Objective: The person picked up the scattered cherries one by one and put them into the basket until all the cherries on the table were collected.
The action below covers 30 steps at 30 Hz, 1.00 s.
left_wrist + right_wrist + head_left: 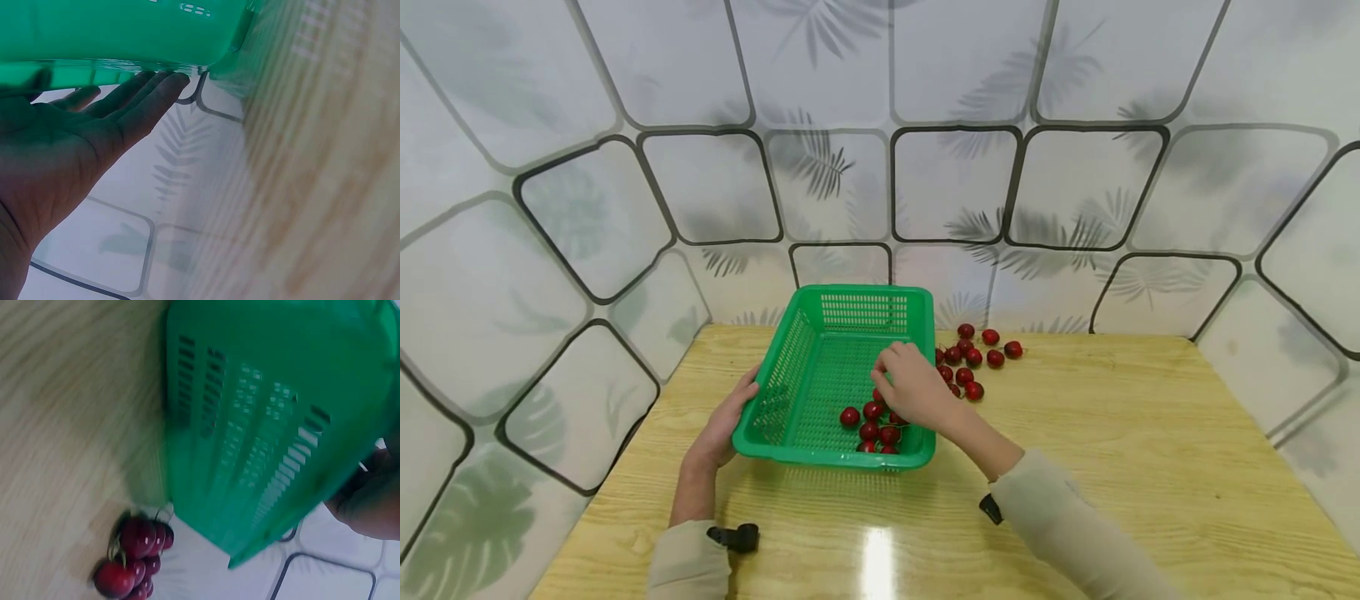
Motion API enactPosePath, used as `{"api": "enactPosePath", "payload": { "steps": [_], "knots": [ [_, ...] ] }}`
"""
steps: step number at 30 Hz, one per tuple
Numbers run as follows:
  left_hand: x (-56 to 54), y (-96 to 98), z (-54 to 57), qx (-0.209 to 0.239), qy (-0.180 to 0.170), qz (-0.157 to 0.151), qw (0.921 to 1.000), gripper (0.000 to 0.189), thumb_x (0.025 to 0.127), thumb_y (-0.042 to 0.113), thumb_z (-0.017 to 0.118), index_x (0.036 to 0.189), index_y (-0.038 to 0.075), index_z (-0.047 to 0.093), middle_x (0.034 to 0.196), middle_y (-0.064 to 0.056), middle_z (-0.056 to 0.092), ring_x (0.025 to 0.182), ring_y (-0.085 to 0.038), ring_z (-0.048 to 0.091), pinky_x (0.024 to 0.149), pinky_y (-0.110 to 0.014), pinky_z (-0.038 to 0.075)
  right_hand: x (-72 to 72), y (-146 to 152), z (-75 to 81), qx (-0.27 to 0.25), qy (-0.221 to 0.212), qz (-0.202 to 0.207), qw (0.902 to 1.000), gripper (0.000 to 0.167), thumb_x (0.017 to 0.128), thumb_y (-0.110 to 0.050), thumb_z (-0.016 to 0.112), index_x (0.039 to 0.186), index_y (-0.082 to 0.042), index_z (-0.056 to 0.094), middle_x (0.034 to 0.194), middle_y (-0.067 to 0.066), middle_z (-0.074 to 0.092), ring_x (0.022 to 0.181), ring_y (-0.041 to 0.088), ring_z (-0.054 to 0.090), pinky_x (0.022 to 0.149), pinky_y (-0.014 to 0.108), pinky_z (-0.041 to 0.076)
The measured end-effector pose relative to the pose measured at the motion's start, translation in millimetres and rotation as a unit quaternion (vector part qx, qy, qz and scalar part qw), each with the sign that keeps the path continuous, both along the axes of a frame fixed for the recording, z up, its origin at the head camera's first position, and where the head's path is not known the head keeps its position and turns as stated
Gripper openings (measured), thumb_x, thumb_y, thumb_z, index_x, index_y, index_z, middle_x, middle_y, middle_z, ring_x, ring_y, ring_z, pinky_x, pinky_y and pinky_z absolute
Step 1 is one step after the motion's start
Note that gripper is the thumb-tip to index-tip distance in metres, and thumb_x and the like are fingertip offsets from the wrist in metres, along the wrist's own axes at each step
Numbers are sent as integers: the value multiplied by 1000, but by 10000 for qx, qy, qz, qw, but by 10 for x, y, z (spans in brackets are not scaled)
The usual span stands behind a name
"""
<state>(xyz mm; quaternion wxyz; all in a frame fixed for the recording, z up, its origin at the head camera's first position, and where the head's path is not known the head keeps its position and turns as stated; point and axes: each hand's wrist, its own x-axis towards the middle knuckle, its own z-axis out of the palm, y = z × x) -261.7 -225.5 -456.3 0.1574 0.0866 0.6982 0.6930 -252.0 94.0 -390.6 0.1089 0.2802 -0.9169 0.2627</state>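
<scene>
A green plastic basket with slotted walls stands on the table, several dark red cherries lying in its near right part. My left hand touches its left side with fingers extended; in the left wrist view, straight fingers lie along the underside of the rim. Over the basket's right half hovers my right hand, fingers loosely bent and no cherry visible between thumb and fingers. It hides part of the cherries beneath. In the right wrist view, that hand is mostly behind the basket wall.
More cherries with stems lie loose on the wooden table, just right of the basket. A patterned wall rises behind the table and at both sides. Each wrist carries a black strap.
</scene>
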Motion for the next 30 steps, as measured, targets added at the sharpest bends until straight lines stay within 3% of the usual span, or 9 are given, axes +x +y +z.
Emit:
{"api": "enactPosePath", "payload": {
  "steps": [5,10,14,20,30],
  "knots": [
    [1,-3,7,-38,-7,44,10000,62,110,41,26,161,19,2,156,-23,19,107,-14,55,87,-24,49,36,-232,-109,753,58,439,9962,18,102,-11,53,91,-5,65,91,7,60,86,22,52,85,37,44],
    [10,-10,6,-30,-18,43,10000,62,110,42,27,161,18,1,156,-23,19,107,-14,54,86,-24,49,37,-335,-225,1253,-50,487,9909,20,102,-12,52,89,-5,65,87,6,59,86,23,54,86,37,45],
    [9,-8,1,57,-30,6,10000,63,110,42,27,161,17,1,155,-24,21,105,-14,55,87,-24,49,35,-348,-293,1576,-161,331,9868,18,100,-12,57,86,-5,65,85,7,59,85,24,55,85,38,46],
    [16,7,-2,20,-59,10,10000,62,110,41,27,161,17,1,155,-23,20,108,-14,53,88,-24,47,36,-347,-387,2151,-235,23,9763,15,99,-16,59,97,-4,69,94,10,61,91,26,56,83,39,51],
    [19,22,29,-48,-117,107,9999,62,109,41,26,161,16,2,150,-25,25,102,-15,57,85,-26,50,38,-374,-393,2302,-429,-276,9718,15,96,-17,62,101,-5,70,98,11,62,96,28,57,84,41,51]
  ]
}}
